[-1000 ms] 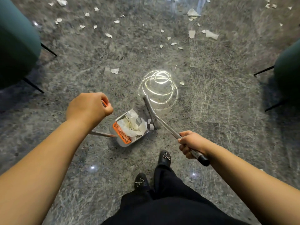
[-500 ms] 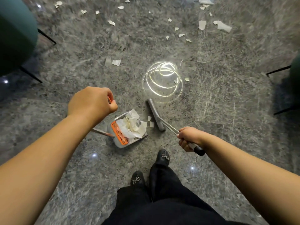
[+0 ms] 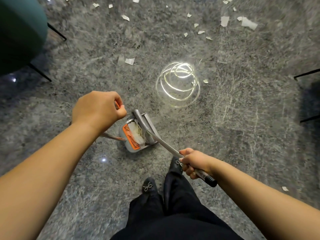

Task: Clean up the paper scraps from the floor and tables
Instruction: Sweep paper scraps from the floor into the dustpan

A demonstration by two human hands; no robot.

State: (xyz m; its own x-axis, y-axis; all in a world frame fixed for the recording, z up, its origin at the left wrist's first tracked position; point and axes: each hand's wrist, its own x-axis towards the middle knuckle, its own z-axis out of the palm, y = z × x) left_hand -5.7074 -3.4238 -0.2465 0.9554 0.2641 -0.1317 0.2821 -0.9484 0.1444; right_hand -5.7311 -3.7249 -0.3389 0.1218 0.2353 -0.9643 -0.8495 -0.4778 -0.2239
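My left hand (image 3: 97,108) is closed around the top of the dustpan's long handle. The grey dustpan (image 3: 150,123) with an orange comb rests on the floor below it and holds white paper scraps (image 3: 134,131). My right hand (image 3: 194,161) grips the grey broom handle (image 3: 166,144) near its black end. The broom head (image 3: 143,126) lies inside the dustpan's mouth, over the scraps. Several white paper scraps (image 3: 129,61) lie scattered on the grey speckled floor farther ahead, more of them at the top right (image 3: 248,23).
A teal chair (image 3: 19,32) with black legs stands at the upper left. Black chair legs (image 3: 306,75) show at the right edge. A bright ring-shaped light reflection (image 3: 178,84) lies on the floor ahead. My black shoes (image 3: 149,187) stand just behind the dustpan. One scrap (image 3: 284,188) lies at lower right.
The broom head has swept left from beside the dustpan into its mouth, pushing the last small scraps in. Both hands keep their grips. The view has shifted forward slightly.
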